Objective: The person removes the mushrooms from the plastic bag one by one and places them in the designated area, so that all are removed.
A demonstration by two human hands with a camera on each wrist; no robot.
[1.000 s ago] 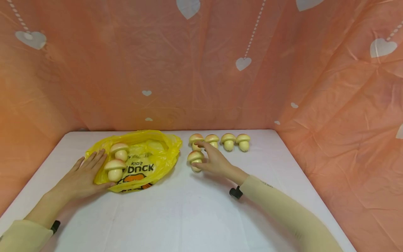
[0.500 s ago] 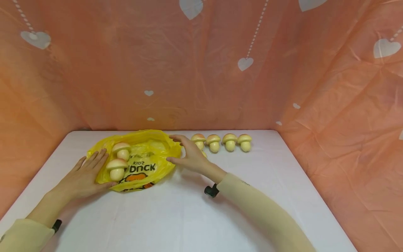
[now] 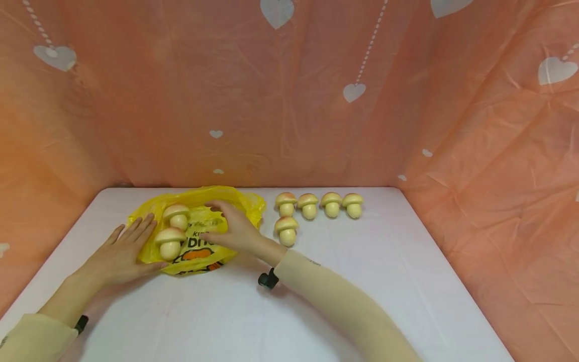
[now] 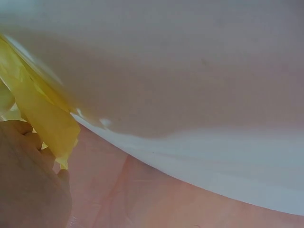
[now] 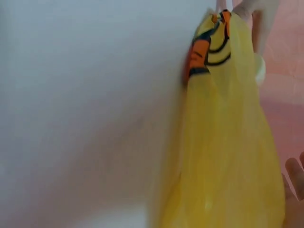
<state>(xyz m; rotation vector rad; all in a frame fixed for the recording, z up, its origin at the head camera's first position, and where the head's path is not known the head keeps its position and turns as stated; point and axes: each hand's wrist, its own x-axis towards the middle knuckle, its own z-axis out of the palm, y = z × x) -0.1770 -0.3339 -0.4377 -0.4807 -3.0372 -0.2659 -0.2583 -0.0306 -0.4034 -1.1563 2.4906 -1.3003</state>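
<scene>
A yellow plastic bag (image 3: pixel 251 203) lies spread on the table with its mouth facing up. Two toy mushrooms, an upper one (image 3: pixel 177 215) and a lower one (image 3: pixel 170 246), rest in its left part. My left hand (image 3: pixel 117 254) lies on the bag's left rim, fingers extended and thumb near the front edge. Over the bag's right part reaches my right hand (image 3: pixel 239 231), thumb and fingers spread apart with nothing between them. The bag (image 5: pixel 228 142) fills much of the right wrist view, with right-hand fingers (image 5: pixel 297 178) at its edge.
Right of the bag, a row of several mushrooms (image 3: pixel 331 205) stands near the table's back edge. A single mushroom (image 3: pixel 286 231) sits in front of the row's left end. Orange cloth (image 3: pixel 289 125) with white hearts hangs behind and beside the white table (image 3: pixel 253 317).
My right hand has moved left, from beside the single mushroom to over the bag, carrying nothing. That mushroom stays in place. My left hand has stayed on the bag's rim.
</scene>
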